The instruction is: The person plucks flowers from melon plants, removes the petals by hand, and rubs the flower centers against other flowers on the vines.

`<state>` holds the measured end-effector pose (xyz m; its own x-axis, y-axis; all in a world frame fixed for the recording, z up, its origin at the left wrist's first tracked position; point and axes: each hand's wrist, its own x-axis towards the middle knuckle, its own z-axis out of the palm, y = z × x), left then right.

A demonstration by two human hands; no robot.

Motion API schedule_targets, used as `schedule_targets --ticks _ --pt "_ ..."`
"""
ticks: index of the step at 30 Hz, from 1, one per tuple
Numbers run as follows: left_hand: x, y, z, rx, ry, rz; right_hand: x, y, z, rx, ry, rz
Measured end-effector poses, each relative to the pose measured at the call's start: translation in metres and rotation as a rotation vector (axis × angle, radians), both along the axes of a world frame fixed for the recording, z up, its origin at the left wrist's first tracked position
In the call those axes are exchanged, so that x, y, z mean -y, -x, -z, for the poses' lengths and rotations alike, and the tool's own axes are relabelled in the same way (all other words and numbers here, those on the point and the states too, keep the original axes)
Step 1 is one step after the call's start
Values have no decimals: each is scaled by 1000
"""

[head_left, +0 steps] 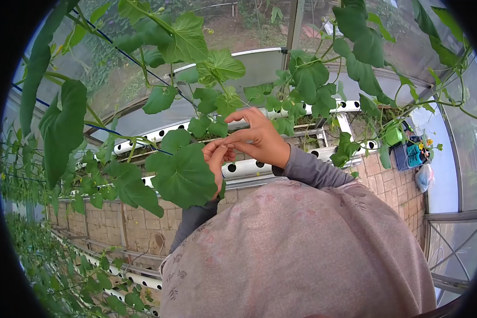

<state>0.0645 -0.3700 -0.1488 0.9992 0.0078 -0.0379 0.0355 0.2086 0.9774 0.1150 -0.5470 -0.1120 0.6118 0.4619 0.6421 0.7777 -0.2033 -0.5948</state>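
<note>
Closely, the left hand (215,159), partly behind a broad leaf (181,177), meets the right hand (262,139) at the fingertips; I cannot tell whether either grips anything.

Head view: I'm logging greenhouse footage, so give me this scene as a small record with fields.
Left hand: beside a broad leaf, fingertips close to the right hand's
Right hand: thumb and index finger nearly together
Held item: too small to tell
Pipes: white pipes with dark holes, behind the hands
Floor: brick paving
Far right: blue container
</note>
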Motion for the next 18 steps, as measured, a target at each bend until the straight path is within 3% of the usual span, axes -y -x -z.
schedule_targets --ticks 2,10,12,15,18 --pt "14 6 -10 49 226 -22 8 -3 -2 59 -14 -47" --pt "39 17 -3 -25 244 -51 48 -14 -7 93 67 -269" --pt "45 19 3 -14 441 133 56 -14 0 67 48 -298" --pt "60 26 12 -119 605 117 68 -14 15 16 14 -351" --pt "69 25 20 -104 610 145 78 -12 26 -46 -4 -382"
